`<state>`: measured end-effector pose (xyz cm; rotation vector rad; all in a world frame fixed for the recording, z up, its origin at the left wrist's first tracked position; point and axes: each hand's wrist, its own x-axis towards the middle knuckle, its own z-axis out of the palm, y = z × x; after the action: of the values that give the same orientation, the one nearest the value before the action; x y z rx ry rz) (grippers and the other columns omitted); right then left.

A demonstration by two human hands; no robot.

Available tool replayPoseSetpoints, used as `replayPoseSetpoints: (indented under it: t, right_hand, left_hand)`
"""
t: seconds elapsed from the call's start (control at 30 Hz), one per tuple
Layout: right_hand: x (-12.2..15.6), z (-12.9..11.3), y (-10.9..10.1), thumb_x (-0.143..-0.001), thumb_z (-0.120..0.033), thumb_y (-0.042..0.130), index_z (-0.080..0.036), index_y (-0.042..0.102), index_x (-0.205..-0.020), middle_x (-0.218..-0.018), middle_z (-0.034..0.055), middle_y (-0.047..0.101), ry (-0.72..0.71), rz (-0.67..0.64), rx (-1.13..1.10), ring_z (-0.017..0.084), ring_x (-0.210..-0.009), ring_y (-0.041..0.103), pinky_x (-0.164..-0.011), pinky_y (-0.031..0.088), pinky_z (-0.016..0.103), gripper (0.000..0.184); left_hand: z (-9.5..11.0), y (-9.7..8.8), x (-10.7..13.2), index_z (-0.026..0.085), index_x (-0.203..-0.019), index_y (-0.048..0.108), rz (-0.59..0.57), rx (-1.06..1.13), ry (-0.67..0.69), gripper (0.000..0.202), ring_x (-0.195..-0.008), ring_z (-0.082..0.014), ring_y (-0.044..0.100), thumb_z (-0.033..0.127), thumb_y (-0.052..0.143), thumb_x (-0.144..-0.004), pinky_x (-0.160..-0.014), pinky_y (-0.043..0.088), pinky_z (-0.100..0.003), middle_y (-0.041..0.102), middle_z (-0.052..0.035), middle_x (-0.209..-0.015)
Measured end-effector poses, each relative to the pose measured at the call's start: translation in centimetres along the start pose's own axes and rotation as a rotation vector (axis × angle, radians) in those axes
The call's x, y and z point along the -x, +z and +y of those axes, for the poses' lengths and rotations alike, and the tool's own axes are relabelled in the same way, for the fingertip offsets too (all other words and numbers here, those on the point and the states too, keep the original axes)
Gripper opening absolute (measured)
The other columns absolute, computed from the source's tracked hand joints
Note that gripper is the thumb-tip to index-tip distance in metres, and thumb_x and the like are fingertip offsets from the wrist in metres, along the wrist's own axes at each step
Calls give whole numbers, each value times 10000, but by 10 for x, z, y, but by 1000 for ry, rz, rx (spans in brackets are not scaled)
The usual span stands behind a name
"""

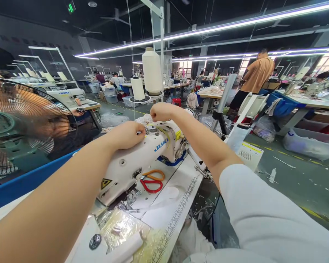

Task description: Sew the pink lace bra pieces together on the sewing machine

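Observation:
A white JUKI sewing machine [135, 164] stands across the table in front of me. My left hand [130, 135] is closed at the top of its arm, beside the round thread tensioner [152, 128]. Just beyond, above the machine, my right hand [161, 111] is closed with the fingers curled down. Whatever the fingertips of either hand hold is too small or hidden to see. Behind the hands, a large cream thread cone [152, 71] and a smaller thread cone [137, 88] sit on the thread stand. Scissors with orange and red handles [152, 181] lie against the machine.
A ruler strip [178, 212] runs along the table's front edge. A black bobbin-like disc [95, 241] lies near clear plastic [120, 226]. A caged fan [22, 128] stands at left. Fabric hangs below the table. Another person [259, 73] stands at the back right.

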<state>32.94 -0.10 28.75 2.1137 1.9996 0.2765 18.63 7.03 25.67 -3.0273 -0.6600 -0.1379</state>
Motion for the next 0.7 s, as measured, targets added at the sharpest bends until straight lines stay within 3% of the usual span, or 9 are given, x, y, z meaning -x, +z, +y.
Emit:
replayPoseSetpoints:
  t: [0.13,0.23,0.3,0.4,0.47,0.57,0.63,0.7]
  right_hand:
    - [1,-6,0,-871,-200,547,-127,695,-1062,-1029,80,694,-132,25,-19,160,-849,575,-638,339,243,252]
    - [3,-5,-2,-812,-117,585,-97,722,-971,-937,96,708,-58,-72,21,166,-778,580,-618,332,249,211]
    - [3,-2,-3,-833,-102,544,-61,703,-1011,-974,133,697,17,-55,32,180,-799,584,-615,333,255,242]
    - [3,-1,-2,-883,-180,508,-105,672,-1100,-1058,105,681,-57,28,-8,166,-859,572,-650,349,245,282]
    - [5,-1,0,-859,-201,550,-148,696,-1057,-1005,58,696,-116,-1,-21,145,-826,566,-661,356,233,251]
    - [6,3,1,-799,-118,578,-99,723,-957,-902,80,705,-43,-77,13,154,-768,574,-640,359,245,215]
    - [5,4,1,-821,-102,535,-70,706,-1002,-948,111,697,18,-39,20,170,-808,584,-642,363,252,251]
    - [4,0,0,-854,-129,504,-93,687,-1061,-1018,107,687,-10,34,-7,172,-858,584,-664,369,252,279]
  left_hand:
    - [0,1,1,218,-846,665,-1,5,6,350,-760,-225,621,376,376,-729,-679,437,-291,704,-36,-824]
    - [-1,2,0,220,-836,668,-5,8,13,335,-768,-218,618,366,387,-727,-673,429,-286,703,-27,-827]
    - [-1,2,-1,212,-820,665,-5,8,6,323,-733,-212,610,369,397,-727,-645,420,-285,697,-29,-811]
    - [-1,2,-1,209,-824,663,-6,8,-9,319,-668,-199,593,370,403,-733,-613,410,-280,685,-24,-765]
    - [-1,1,-1,212,-838,666,-7,8,-15,320,-650,-196,588,369,406,-735,-604,406,-277,678,-18,-734]
    - [-1,1,-1,214,-840,667,-4,10,-13,321,-671,-201,592,374,411,-731,-609,408,-277,680,-20,-748]
    - [-1,1,-1,211,-823,664,-5,9,-12,324,-677,-206,594,385,409,-727,-617,413,-283,683,-27,-768]
    - [0,0,-1,208,-825,664,-8,6,-18,333,-671,-212,595,388,403,-724,-626,420,-290,682,-31,-770]
